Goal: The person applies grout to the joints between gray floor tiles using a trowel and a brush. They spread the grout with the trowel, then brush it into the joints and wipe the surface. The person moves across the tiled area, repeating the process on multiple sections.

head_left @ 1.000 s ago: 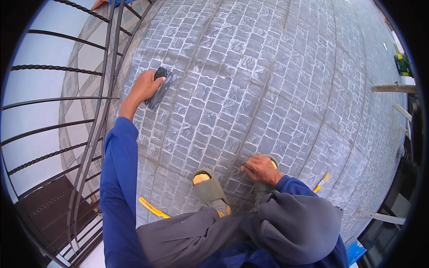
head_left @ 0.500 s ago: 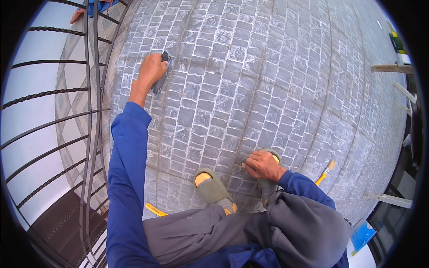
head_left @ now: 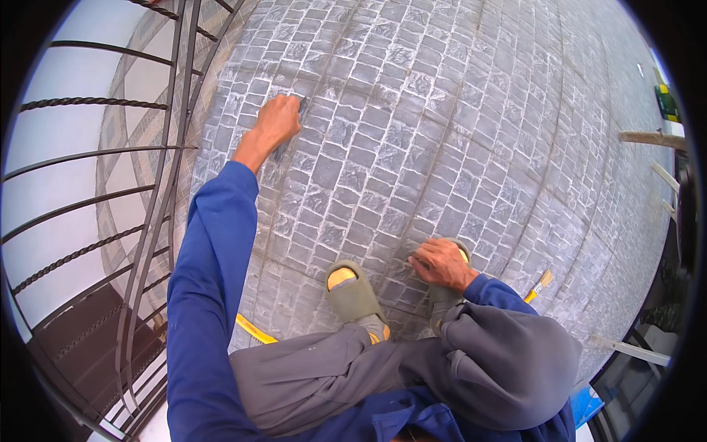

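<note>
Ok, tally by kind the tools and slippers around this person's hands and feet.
Dark tool, mostly covered by the left hand: 1
Paintbrush with a yellow handle: 1
Yellow curved handle, partly hidden: 1
Olive slippers, one partly behind the right hand: 2
Total: 5

One left hand and one dark flat tool were near eleven o'clock, one right hand and one paintbrush near four, two sandals between four and six, one yellow handle near half-past seven
</note>
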The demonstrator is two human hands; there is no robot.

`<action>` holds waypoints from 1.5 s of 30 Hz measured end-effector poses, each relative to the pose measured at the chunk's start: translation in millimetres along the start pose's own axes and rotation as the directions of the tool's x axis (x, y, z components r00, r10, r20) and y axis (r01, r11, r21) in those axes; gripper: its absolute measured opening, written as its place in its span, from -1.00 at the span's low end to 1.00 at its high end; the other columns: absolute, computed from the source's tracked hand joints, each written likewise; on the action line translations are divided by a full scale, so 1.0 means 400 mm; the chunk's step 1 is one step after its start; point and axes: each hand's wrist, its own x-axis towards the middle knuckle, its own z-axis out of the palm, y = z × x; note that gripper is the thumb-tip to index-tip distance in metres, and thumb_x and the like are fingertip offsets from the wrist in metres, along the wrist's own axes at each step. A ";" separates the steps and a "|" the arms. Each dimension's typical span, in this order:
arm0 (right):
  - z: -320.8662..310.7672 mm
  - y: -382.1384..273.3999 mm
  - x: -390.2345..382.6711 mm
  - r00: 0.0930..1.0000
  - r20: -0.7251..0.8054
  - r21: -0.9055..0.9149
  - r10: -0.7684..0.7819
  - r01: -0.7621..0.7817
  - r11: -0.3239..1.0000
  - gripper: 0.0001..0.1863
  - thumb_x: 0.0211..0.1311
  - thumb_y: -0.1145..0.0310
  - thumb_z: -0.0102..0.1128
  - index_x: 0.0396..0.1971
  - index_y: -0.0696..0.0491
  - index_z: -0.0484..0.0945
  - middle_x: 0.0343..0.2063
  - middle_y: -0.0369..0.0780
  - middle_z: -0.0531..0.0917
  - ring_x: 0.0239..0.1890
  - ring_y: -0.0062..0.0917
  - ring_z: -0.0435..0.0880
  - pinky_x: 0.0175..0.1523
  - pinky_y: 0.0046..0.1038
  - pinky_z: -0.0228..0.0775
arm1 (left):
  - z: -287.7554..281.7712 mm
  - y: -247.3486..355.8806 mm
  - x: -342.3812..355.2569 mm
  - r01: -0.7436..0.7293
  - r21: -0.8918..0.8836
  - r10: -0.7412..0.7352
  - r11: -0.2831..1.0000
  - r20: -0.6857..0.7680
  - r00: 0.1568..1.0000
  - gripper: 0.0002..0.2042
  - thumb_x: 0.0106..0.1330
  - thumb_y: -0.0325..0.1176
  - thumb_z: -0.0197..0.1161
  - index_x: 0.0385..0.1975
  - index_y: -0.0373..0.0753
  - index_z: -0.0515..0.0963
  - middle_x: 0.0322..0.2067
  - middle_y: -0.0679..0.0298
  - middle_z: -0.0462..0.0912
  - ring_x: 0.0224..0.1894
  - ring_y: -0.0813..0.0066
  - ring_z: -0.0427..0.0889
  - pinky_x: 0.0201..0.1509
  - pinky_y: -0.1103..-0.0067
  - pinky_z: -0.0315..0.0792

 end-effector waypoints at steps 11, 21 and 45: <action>0.003 0.012 -0.002 0.999 -0.034 0.061 -0.010 0.012 0.998 -0.79 0.18 0.37 0.33 -0.58 0.05 0.51 -0.60 -0.23 0.54 -0.47 -0.34 0.57 -0.33 -0.30 0.42 | -0.026 -0.029 -0.295 0.143 -0.042 -0.129 0.989 0.233 0.964 -0.73 0.21 -0.30 0.34 -0.44 -0.46 0.60 -0.44 -0.23 0.63 -0.29 -0.27 0.64 -0.18 0.08 0.49; 0.002 0.018 -0.007 0.999 -0.047 0.043 -0.023 0.025 0.999 -0.78 0.19 0.35 0.33 -0.57 0.04 0.50 -0.60 -0.25 0.52 -0.48 -0.36 0.56 -0.33 -0.32 0.43 | -0.052 -0.057 0.008 0.138 -0.219 -0.149 0.966 -0.037 0.988 -0.59 0.26 -0.14 0.28 -0.48 -0.50 0.57 -0.43 -0.27 0.62 -0.28 -0.29 0.62 -0.18 0.09 0.46; 0.000 -0.008 0.013 1.000 0.003 -0.017 0.023 -0.023 1.000 -0.79 0.19 0.34 0.31 -0.59 0.05 0.53 -0.59 -0.23 0.57 -0.47 -0.32 0.60 -0.32 -0.31 0.45 | 0.036 -0.010 -0.206 0.080 -0.054 -0.074 0.995 0.109 0.991 -0.80 0.23 -0.35 0.29 -0.50 -0.39 0.61 -0.44 -0.21 0.65 -0.30 -0.18 0.70 -0.23 0.13 0.57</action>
